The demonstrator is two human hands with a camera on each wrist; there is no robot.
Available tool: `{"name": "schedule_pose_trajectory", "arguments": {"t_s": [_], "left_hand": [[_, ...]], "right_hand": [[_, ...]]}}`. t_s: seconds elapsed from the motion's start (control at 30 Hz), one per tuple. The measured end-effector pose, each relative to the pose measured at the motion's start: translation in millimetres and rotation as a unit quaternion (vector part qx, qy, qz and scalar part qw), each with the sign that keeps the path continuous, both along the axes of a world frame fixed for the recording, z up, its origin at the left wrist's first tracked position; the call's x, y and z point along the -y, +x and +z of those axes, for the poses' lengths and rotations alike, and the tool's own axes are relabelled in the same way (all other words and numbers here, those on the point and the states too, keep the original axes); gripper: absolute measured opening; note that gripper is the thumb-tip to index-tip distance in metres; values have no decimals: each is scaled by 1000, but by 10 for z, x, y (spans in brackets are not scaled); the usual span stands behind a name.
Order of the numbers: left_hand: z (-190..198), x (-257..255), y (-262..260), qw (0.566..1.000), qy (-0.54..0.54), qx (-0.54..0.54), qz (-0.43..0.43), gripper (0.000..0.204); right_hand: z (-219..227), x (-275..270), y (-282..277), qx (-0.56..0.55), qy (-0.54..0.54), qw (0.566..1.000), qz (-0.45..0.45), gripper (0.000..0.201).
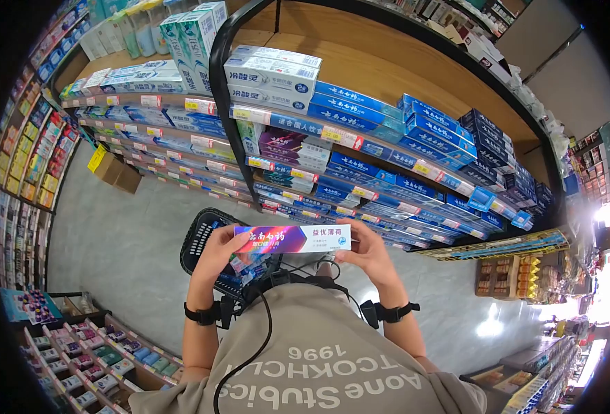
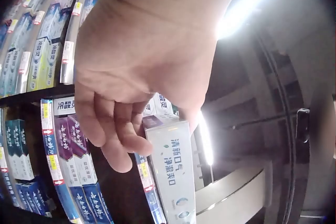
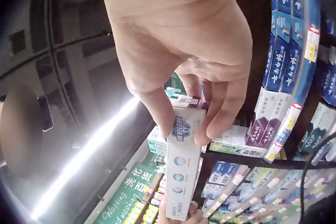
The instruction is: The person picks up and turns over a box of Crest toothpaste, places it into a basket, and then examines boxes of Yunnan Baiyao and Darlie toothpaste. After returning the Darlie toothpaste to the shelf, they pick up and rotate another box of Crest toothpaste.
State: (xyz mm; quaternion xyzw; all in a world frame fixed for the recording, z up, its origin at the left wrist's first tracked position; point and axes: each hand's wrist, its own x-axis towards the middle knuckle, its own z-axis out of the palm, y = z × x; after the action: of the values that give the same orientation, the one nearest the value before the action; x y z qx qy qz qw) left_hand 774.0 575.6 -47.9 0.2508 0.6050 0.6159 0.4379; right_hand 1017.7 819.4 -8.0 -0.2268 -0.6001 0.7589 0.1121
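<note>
A long toothpaste box (image 1: pixel 292 239), purple-red on one half and white on the other, is held level in front of the chest, its printed face up. My left hand (image 1: pixel 212 257) grips its purple end, with the thumb over the top face. At the white end, my right hand (image 1: pixel 370 255) pinches the box between thumb and fingers. A white side of the box (image 2: pixel 174 174) with Chinese print shows in the left wrist view. Seen from the right wrist, the white box (image 3: pixel 185 171) runs down from the right thumb and fingertips toward the other hand.
A black shopping basket (image 1: pixel 193 241) with blue packages inside is below the left hand. Ahead stands a shelf of blue toothpaste boxes (image 1: pixel 360 110) with a price-tag rail. A cardboard box (image 1: pixel 115 172) sits on the grey floor at left. A display (image 1: pixel 98 359) of small packs is at lower left.
</note>
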Motion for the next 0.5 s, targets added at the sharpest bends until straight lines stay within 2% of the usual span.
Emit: {"name": "schedule_pose_trajectory", "arguments": {"t_s": [0.5], "left_hand": [[54,6,-3,1000,-8,19,13,31]], "right_hand": [[-96,48,28,-7,9,1000,19,66]]}}
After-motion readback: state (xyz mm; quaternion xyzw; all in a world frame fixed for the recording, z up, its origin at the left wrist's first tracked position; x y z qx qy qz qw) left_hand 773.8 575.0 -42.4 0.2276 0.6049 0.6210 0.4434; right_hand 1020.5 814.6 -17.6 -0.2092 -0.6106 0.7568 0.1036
